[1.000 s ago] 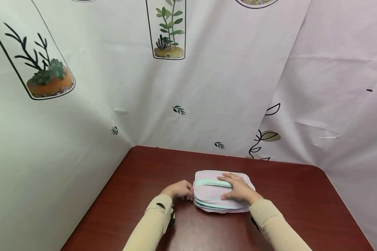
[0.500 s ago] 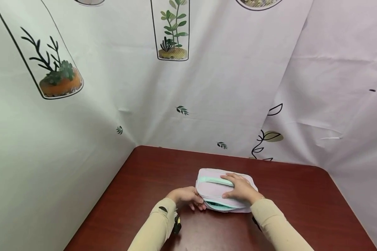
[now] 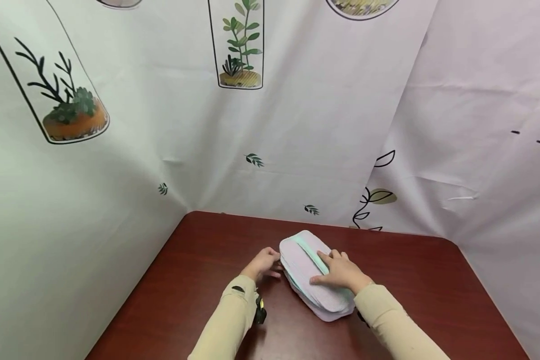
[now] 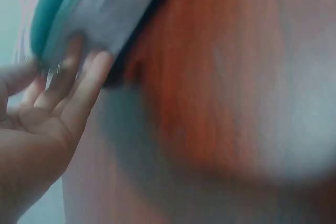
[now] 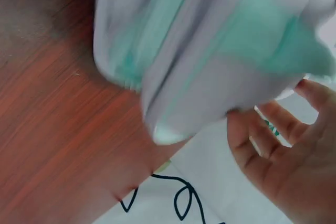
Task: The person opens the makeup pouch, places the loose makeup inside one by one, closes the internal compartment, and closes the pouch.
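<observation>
A pale lavender zippered case (image 3: 303,277) with a mint handle (image 3: 312,256) lies slanted on the table, its far end towards the left. At that far left end is my left hand (image 3: 265,262). In the left wrist view, thumb and forefinger pinch a small metallic zipper pull (image 4: 56,68) by the teal zipper edge, while the other fingers lie along the case's side. My right hand (image 3: 339,272) rests on the case top, fingers spread beside the handle and thumb apart. In the right wrist view its fingertips touch the blurred lavender fabric.
The case stands on a dark red-brown wooden table (image 3: 216,300) with rounded far corners. A white curtain (image 3: 297,125) printed with plants hangs behind it and along the left. Both forearms wear cream sleeves (image 3: 225,315).
The case has turned clockwise from lying nearly square to slanting. My left hand has moved from its near left corner up to the far left end. The right hand has stayed on top.
</observation>
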### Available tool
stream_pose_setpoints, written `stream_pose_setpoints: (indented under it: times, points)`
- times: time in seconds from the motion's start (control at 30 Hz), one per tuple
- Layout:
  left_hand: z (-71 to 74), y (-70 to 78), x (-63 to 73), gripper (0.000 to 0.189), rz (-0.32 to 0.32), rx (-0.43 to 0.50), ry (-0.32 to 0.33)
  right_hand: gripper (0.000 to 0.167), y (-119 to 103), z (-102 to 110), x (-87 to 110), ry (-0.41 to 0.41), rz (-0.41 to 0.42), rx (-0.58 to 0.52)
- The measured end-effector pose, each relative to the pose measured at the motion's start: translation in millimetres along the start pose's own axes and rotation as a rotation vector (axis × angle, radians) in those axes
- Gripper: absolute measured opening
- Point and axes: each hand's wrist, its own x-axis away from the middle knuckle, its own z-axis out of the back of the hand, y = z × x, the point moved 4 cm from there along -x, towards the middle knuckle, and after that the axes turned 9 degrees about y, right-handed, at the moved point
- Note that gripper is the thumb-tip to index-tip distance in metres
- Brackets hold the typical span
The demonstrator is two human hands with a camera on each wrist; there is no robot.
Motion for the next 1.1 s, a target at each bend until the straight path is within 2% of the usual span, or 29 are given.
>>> stream_pose_setpoints:
  times: [0.17,0.23,0.3,0.47,0.53,0.6,0.7,0.8,0.9,1.1]
  points:
    - [0.7,7.1,-3.2,0.010,-0.056,-0.013,0.185,0.107,-6.9,-2.0,10.0,-0.047,0.025,-0.118]
    - [0.9,6.6,-3.6,0.010,-0.066,-0.023,0.228,0.113,-9.7,-3.0,17.7,-0.063,0.070,-0.119]
    - [1.2,3.6,-4.0,0.010,-0.063,-0.027,0.242,0.120,-11.0,-4.1,27.3,-0.070,0.142,-0.082]
    - [0.6,-6.0,-4.7,0.009,-0.054,-0.031,0.223,0.134,-10.4,-14.1,47.8,-0.060,0.352,0.027]
    - [0.8,-6.4,-5.4,0.008,-0.074,-0.059,0.218,0.135,-9.4,-19.0,50.7,-0.052,0.395,0.039]
    - [1.4,-2.8,-6.8,0.009,-0.127,-0.144,0.221,0.131,-7.8,-22.3,50.6,-0.020,0.419,0.060]
    - [3.1,6.7,-9.3,0.012,-0.237,-0.345,0.252,0.120,-5.1,-22.7,46.9,0.074,0.421,0.076]
    - [4.4,15.6,-11.2,0.015,-0.305,-0.498,0.291,0.111,-3.0,-22.1,42.6,0.159,0.413,0.093]
    - [4.2,19.2,-13.0,0.015,-0.317,-0.540,0.300,0.108,-2.3,-23.8,37.6,0.180,0.374,0.119]
    - [0.3,24.4,-15.9,0.013,-0.319,-0.614,0.311,0.107,-4.2,-27.3,26.9,0.156,0.251,0.159]
